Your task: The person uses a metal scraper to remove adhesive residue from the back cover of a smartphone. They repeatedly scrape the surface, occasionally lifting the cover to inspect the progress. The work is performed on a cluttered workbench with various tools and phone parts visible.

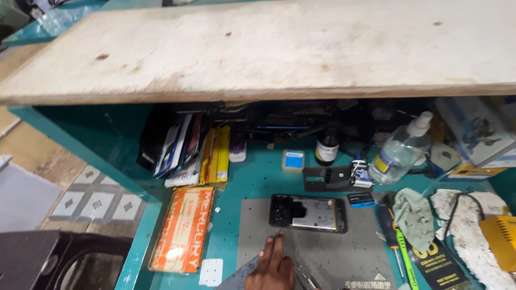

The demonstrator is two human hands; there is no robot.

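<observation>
An opened phone [308, 213] with its insides showing lies on a grey work mat [322, 252] on the teal bench. One hand [273, 266] comes up from the bottom edge, fingers apart and pointing toward the phone, resting on the mat just short of it, over a flat dark panel. I cannot tell which hand it is; it looks like my left. No other hand is in view. Thin metal tweezers [305, 278] lie just to the right of that hand.
A wooden shelf [269, 48] overhangs the bench. Beneath it stand packets [193, 150], a dark small bottle [326, 146], a clear spray bottle [400, 149] and a black phone frame [328, 178]. An orange packet [183, 228] lies at left; screwdrivers [395, 236], cloths and a yellow device [500, 241] at right.
</observation>
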